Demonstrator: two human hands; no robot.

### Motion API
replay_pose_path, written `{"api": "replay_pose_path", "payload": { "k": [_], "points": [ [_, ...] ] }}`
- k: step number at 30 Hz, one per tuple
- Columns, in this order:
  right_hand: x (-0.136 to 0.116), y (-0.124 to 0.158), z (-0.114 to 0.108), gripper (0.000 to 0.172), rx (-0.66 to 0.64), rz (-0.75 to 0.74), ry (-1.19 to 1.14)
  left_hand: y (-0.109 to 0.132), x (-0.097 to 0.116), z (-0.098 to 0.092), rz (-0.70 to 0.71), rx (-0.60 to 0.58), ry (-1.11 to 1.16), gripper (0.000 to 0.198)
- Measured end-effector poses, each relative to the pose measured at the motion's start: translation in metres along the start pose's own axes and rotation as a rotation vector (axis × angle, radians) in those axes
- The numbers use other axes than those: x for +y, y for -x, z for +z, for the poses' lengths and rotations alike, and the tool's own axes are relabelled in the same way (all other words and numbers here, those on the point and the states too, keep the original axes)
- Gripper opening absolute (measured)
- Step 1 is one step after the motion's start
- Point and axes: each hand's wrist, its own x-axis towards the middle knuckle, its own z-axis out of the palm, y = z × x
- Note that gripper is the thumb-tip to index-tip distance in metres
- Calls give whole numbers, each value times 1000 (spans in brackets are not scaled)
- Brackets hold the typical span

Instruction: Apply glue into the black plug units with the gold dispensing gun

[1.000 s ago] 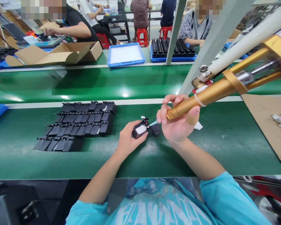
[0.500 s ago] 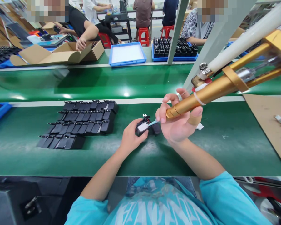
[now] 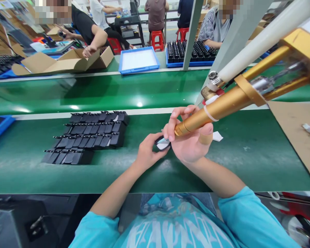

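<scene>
My left hand (image 3: 146, 150) is closed round the edge of a small black plastic housing (image 3: 163, 144) with a white area inside. The gold-coloured dispensing gun (image 3: 222, 106) lies across the palm of my right hand (image 3: 191, 143), its fingers curled about the front end. Its light-blue nozzle (image 3: 164, 140) reaches into the housing; the exact tip is hard to make out. My right fingers partly cover the far side of the housing. To the left, several rows of similar black housings (image 3: 93, 133) lie on the green work surface (image 3: 113, 177).
A small white piece (image 3: 217, 136) lies right of my right hand, and a cardboard sheet (image 3: 291, 137) farther right. Blue trays (image 3: 1, 129) stand at the left and across the belt. A grey post (image 3: 192, 38) rises ahead. Other people sit beyond, one by an open carton (image 3: 103, 59).
My right hand and the dispensing gun have moved left. The housing has shifted slightly right and tilted, and the dark part and wires beside it are now hidden.
</scene>
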Motion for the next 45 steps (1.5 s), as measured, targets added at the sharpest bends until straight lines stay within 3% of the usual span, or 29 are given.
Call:
{"api": "replay_pose_path", "payload": {
  "k": [8,14,23,26,29,36,40,45],
  "points": [
    [0,0,-2,40,-6,10,21,2,-3,0,-19,-9,-33,40],
    [2,-4,-6,48,28,23,63,-4,-4,-11,-223,-68,-94,36],
    [7,-15,-18,52,113,-15,203,-4,-46,-25,-530,-428,-113,31],
    [7,-17,-22,49,126,-25,186,-3,-53,-27,-566,-459,-34,38],
    [5,-18,-26,45,99,-43,140,-5,-58,-24,-597,-420,88,48],
    [4,-20,-29,43,103,-42,115,-10,-65,1,-553,-328,367,29],
    [5,-21,-31,42,84,-38,111,-11,-61,1,-475,-318,267,25],
    [5,-22,-32,44,101,-22,110,-11,-53,-14,-274,-390,16,40]
  ]
}}
